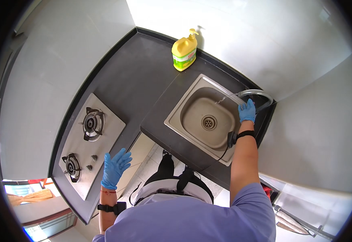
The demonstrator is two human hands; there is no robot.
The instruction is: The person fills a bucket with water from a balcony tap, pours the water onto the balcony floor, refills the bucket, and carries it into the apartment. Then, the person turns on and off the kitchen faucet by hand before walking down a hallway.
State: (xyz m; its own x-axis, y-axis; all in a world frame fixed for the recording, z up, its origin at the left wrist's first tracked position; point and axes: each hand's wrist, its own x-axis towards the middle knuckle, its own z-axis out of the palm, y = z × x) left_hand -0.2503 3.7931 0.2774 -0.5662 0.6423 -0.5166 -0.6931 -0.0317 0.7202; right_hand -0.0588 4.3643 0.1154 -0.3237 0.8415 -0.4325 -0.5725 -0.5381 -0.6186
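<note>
My right hand (247, 111), in a blue glove, is closed at the faucet (260, 93) on the right side of the steel sink (176, 117); what its fingers grip there is too small to make out. Clear water (220, 100) runs from the spout end into the basin, above the round drain (209, 122). My left hand (115, 167), also gloved in blue, is raised with its fingers spread and holds nothing. It is near the front edge of the counter, beside the gas stove (108, 133).
A yellow pump bottle (184, 52) with a green label stands on the dark counter (131, 72) behind the sink. Two burners with black pan supports sit on the stove at the left. White walls border the counter. A black cable hangs by my right wrist.
</note>
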